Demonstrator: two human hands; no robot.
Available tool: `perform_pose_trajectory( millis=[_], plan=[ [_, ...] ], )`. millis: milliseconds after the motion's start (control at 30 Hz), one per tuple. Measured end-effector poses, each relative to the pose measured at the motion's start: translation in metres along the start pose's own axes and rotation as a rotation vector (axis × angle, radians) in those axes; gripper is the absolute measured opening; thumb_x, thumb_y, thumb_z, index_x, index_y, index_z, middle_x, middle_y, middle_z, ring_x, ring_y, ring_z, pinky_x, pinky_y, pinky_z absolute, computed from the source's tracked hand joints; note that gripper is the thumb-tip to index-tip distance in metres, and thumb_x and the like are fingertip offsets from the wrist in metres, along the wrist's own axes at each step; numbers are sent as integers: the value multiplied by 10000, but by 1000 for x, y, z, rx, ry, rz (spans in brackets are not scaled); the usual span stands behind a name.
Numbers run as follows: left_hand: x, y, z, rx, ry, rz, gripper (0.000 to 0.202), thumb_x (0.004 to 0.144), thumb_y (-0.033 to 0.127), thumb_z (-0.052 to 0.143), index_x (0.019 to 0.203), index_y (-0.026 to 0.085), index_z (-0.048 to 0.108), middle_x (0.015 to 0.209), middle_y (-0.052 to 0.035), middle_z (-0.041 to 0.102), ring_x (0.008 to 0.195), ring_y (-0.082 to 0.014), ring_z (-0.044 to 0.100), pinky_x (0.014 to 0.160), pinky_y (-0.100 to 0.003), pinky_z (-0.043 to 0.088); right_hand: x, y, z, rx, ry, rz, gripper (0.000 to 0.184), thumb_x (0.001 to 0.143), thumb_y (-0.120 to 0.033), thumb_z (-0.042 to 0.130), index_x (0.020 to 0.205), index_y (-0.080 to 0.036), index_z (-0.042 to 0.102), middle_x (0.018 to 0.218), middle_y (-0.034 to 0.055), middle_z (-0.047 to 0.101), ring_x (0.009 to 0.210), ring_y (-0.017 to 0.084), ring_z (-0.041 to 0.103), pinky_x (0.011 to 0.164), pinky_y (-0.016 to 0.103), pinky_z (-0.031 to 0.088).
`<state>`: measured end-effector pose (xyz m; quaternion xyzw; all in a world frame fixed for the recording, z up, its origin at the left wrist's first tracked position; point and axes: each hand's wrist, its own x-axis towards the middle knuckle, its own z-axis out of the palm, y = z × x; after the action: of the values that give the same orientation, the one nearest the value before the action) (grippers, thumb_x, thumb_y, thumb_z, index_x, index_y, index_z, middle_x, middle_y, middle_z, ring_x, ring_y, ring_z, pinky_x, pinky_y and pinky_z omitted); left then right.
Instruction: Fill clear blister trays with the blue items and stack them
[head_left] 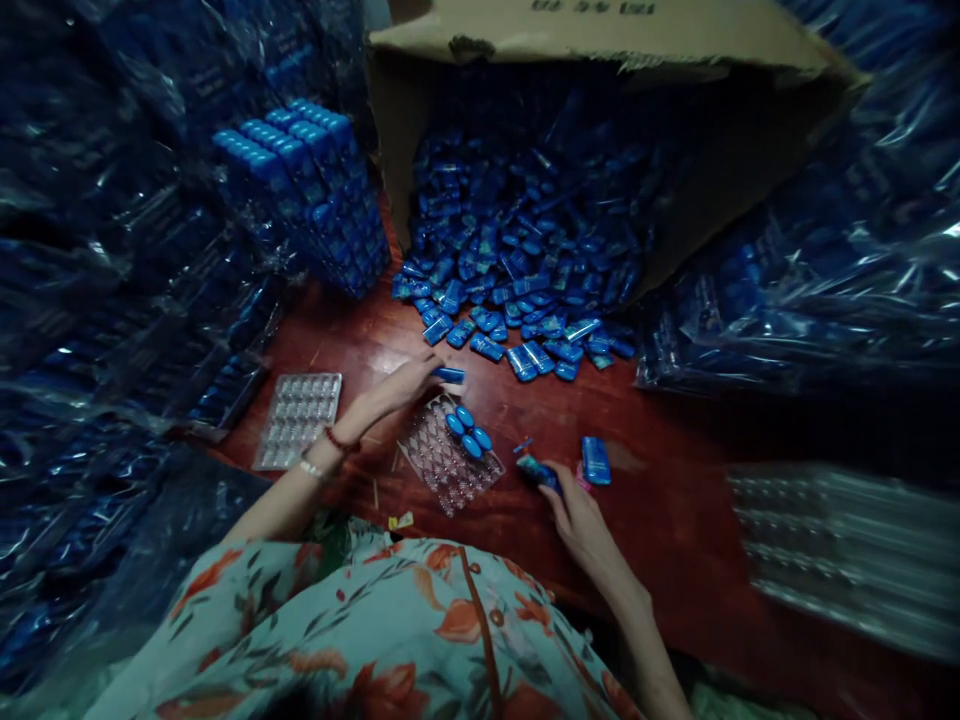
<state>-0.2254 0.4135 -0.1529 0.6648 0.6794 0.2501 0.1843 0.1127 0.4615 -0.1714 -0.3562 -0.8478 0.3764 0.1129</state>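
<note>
My left hand (414,381) is closed on a small blue container (450,375) just beyond the clear plastic tray (439,480). Several glossy blue oval pieces (469,432) stand in the far right corner of that tray; its other visible pockets hold nothing blue. To the right of the tray, my right hand (576,508) grips a blue container with a greenish end (538,470). Beside this hand another blue container (596,460) lies on the wooden table (525,415), near a small pink bit. My right fingertips are partly hidden.
A torn cardboard box (757,190) spills a heap of blue containers (510,250) onto the table. At the left are a tall blue stack (307,200) and a second clear tray (298,420). Clear trays (847,550) lie right; wrapped blue packs (810,290) crowd both sides.
</note>
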Motion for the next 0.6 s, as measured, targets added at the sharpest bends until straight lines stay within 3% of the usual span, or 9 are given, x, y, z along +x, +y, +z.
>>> perform_pose_trajectory(
  millis=[133,233,333,500,600],
  plan=[
    [-75,3,-19,-72,53,-139,203,878,330,506,952,151,567,874,-46,585,742,-155,543,677,-261,428,-15,-33,22,210,-132,55,243,882,-375,481,1066,-217,499,826,12,643,676,146,610,630,255,499],
    [-107,21,-10,-136,85,-227,232,876,353,520,992,154,549,845,-27,597,712,-144,549,653,-250,438,1,-43,41,173,-43,-108,188,895,-316,471,1035,-215,544,897,34,642,772,153,617,729,273,510],
    [-114,40,10,-147,155,-208,192,892,312,500,1005,164,547,899,-42,584,779,-149,562,702,-258,461,22,-40,41,-8,57,-241,252,912,-249,417,1119,-213,556,1031,82,609,954,192,594,858,337,490],
    [-101,53,36,-139,315,-150,236,909,195,431,1125,183,528,1042,-84,556,954,-174,555,831,-309,470,39,-45,13,-337,-113,-270,341,919,-205,371,1224,-225,523,1047,84,602,982,205,585,823,343,515],
    [-91,51,39,-114,381,-139,249,889,176,464,1132,177,519,1026,-84,579,960,-189,553,851,-339,468,44,-54,10,-323,-71,-295,371,933,-224,351,1288,-188,455,1168,107,583,1093,213,552,901,365,489]
  ],
)
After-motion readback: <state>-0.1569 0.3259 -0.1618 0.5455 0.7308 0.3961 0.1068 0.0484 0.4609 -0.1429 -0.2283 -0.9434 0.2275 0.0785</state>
